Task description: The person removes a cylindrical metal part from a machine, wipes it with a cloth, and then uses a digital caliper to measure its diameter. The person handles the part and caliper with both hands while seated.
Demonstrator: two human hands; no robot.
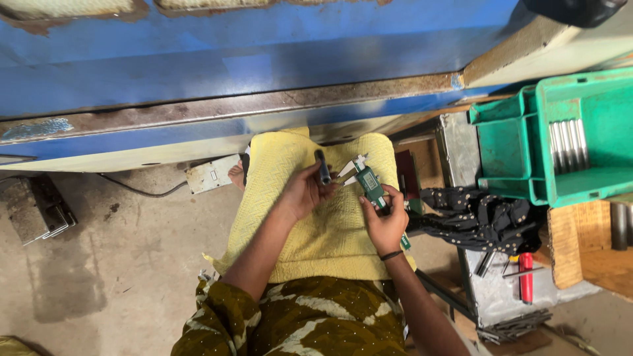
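Even, soft daylight, sharp focus, faint shadows, slight wide-angle bending at edges.

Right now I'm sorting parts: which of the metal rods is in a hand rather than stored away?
The dark rod in the left hand, held upright beside the green caliper. The other rods lie side by side in the green bin.

Ahead: blue machine frame (264, 66) with rusty ledge overhangs the yellow cloth (310, 224), closing the far side.
Right: green bin (521, 151), black fabric (475, 217) and red tool (525, 277) crowd the approach.
Left: open concrete floor (119, 264); grey switch box (212, 174) near frame.
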